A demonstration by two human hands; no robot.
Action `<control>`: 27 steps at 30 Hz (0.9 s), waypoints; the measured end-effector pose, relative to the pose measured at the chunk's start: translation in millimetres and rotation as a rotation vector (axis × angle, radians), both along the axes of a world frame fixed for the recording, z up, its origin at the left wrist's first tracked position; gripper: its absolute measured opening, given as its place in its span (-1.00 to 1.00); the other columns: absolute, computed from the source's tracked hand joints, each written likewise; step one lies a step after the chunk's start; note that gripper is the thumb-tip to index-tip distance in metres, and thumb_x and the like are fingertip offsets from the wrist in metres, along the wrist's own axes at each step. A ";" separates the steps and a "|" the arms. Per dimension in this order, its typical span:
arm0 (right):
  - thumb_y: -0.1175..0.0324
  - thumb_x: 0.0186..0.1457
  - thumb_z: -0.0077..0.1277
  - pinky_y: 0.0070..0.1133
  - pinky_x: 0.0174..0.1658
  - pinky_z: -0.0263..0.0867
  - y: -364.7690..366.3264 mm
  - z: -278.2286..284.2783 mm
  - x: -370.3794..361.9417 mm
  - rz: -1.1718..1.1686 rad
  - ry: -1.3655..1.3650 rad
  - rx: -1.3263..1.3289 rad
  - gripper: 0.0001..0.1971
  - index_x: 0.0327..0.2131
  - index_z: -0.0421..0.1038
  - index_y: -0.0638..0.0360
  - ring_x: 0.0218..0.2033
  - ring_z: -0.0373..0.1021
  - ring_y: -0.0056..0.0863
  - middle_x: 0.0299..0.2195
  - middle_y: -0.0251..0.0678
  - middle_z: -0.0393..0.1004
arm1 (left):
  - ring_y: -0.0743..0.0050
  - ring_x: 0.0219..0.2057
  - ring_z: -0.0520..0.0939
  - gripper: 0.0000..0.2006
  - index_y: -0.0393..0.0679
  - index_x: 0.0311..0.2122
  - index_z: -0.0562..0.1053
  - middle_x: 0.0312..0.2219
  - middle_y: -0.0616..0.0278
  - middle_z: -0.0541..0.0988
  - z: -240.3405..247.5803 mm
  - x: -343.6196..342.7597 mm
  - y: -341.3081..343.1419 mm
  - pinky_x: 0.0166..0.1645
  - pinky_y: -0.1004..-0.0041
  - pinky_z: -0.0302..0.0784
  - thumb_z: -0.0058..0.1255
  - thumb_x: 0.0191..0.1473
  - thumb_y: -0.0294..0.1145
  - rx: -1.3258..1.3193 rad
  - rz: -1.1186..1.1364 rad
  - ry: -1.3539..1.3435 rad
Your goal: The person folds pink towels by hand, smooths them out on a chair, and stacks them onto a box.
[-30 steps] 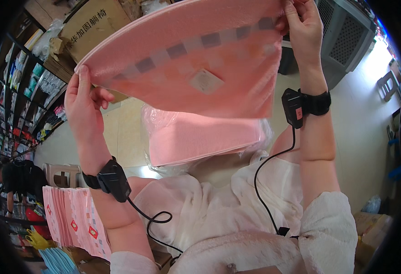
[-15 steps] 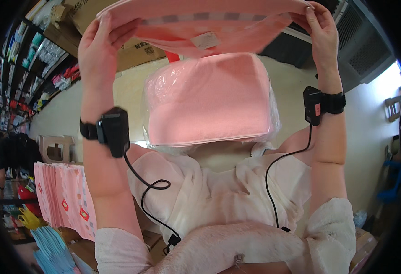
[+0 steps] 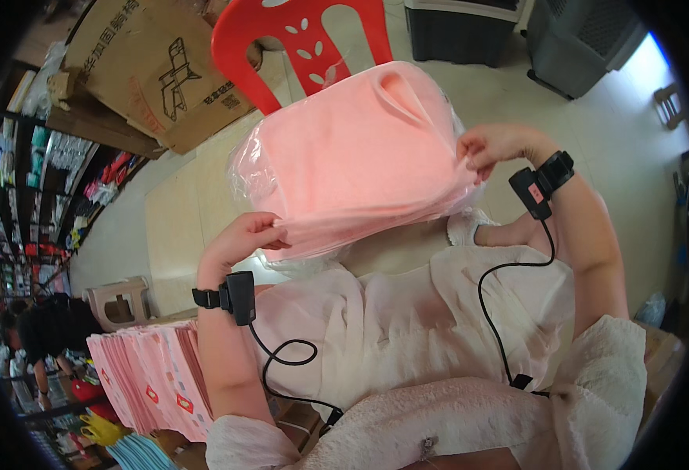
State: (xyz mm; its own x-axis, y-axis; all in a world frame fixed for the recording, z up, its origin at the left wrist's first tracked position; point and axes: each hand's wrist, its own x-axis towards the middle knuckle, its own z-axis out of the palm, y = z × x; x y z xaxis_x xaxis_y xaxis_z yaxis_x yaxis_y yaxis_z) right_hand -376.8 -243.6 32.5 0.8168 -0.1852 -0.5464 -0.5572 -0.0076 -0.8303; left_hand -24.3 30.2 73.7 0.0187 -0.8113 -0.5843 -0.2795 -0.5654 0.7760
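Note:
A pink towel (image 3: 344,157) lies spread over a stack of similar pink cloth wrapped in clear plastic (image 3: 252,171). Its far right part is folded up in a loose curl. My left hand (image 3: 242,241) pinches the towel's near left corner between thumb and fingers. At the right side, my right hand (image 3: 505,149) grips the towel's edge near its other near corner. Both hands sit low against the stack. What bears the stack from beneath is mostly hidden.
A red plastic chair (image 3: 313,39) stands behind the stack, beside a large cardboard box (image 3: 145,70). Folded pink towels (image 3: 152,380) are piled at my left, near a beige stool (image 3: 119,304). Another person (image 3: 50,329) bends by the shelves. Grey appliances (image 3: 587,43) stand far right.
Both hands have come down toward me from high up, bringing the raised towel onto the stack. The towel's underside and white label no longer show. The view has shifted, revealing the red chair.

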 end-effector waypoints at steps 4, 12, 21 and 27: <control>0.58 -0.06 -0.10 -0.65 -0.44 0.41 15.3 3.6 19.9 0.227 0.263 0.039 -0.84 -0.32 0.30 0.35 -0.51 0.46 -0.53 -0.53 -0.30 0.42 | 0.48 -0.39 0.58 -0.82 -0.30 -0.37 0.40 -0.48 0.25 0.52 -1.6 0.2 5.6 -0.25 0.59 0.45 -0.07 0.02 -0.36 0.153 -0.080 0.055; 0.55 -0.10 -0.05 -0.64 -0.46 0.40 23.8 -24.8 36.5 0.510 0.462 0.043 -0.78 -0.28 0.31 0.29 -0.49 0.46 -0.50 -0.49 -0.32 0.41 | 0.55 -0.44 0.60 -0.81 -0.24 -0.45 0.38 -0.54 0.33 0.47 -29.2 -5.5 5.0 -0.39 0.66 0.45 -0.04 0.00 -0.31 0.360 -0.216 0.074; 0.44 -0.10 -0.02 -0.65 -0.56 0.31 -12.4 -34.6 71.0 0.088 0.081 -0.350 -0.78 -0.33 0.35 0.34 -0.65 0.38 -0.59 -0.61 -0.29 0.41 | 0.50 -0.56 0.59 -0.81 -0.27 -0.52 0.35 -0.60 0.27 0.45 -39.2 1.1 -6.8 -0.49 0.61 0.44 -0.07 -0.04 -0.34 0.168 -0.015 -0.059; 0.30 -0.13 0.01 -0.57 -0.53 0.29 -1.0 -23.1 119.0 -0.479 0.063 -0.744 -0.79 -0.56 0.38 0.28 -0.66 0.38 -0.50 -0.68 -0.26 0.41 | 0.50 -0.58 0.58 -0.80 -0.26 -0.57 0.31 -0.64 0.28 0.44 -40.4 8.4 -17.7 -0.51 0.60 0.44 -0.07 -0.05 -0.35 0.172 0.015 -0.071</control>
